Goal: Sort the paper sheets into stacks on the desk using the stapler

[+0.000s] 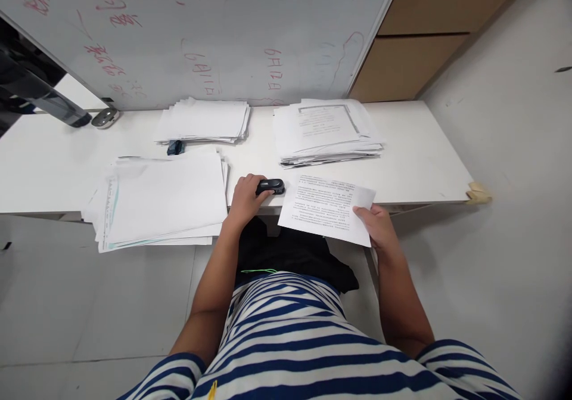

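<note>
My left hand (248, 197) is closed around the back part of a black stapler (271, 186) near the front edge of the desk. The stapler's front end points right, close to the upper left corner of a printed sheet (322, 209). My right hand (378, 224) pinches that paper by its right side, thumb on top and fingers partly hidden beneath. The paper is slightly tilted and reaches over the desk's front edge. Whether it is one sheet or several cannot be made out.
Left of me a wide paper stack (165, 200) overhangs the front edge of the white desk (420, 161). Two more stacks, a left one (203, 120) and a right one (322, 129), lie before the whiteboard (232, 36). A small dark object (176, 147) and a mouse (105, 118) are farther left.
</note>
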The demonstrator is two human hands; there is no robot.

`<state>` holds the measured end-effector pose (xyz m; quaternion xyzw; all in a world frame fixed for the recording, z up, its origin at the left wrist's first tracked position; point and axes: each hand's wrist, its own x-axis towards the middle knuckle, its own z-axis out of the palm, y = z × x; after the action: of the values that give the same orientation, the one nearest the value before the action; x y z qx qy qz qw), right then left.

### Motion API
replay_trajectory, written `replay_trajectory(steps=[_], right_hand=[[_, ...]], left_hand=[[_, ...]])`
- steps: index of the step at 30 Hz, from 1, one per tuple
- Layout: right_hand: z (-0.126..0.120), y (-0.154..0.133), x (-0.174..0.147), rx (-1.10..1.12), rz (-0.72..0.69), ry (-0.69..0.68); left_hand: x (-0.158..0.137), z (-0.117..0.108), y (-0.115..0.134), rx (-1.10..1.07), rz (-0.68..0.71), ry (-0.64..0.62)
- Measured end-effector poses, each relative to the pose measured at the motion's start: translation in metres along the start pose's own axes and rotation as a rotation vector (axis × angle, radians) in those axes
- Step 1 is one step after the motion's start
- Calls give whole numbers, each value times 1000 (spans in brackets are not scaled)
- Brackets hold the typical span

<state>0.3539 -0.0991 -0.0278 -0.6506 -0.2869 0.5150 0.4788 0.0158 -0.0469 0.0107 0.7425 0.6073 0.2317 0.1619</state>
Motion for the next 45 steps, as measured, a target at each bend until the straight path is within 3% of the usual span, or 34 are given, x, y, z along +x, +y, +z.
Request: replay_trajectory(steps=[7, 11, 14, 18, 23, 28, 37, 45], right_hand=[[13, 2, 3, -7, 2, -64], [31, 1, 3, -23, 4, -202], [43, -5, 2, -38, -91, -261], [50, -14, 3, -78, -202, -206], [46, -23, 7, -182, -260, -212], [40, -28, 14, -141, -265, -286], [35, -26, 26, -102, -215, -330], [35, -33, 26, -124, -164, -342]], left_hand=[[0, 2, -1, -1, 9, 8], [4, -7, 2, -27, 19, -93], [12, -20, 12, -53, 0, -181], [36, -29, 37, -92, -29, -95], [66, -5, 59, -21, -95, -53], [73, 23, 53, 48, -159, -99], [75, 33, 50, 84, -221, -142], [72, 37, 51, 111, -185, -101]])
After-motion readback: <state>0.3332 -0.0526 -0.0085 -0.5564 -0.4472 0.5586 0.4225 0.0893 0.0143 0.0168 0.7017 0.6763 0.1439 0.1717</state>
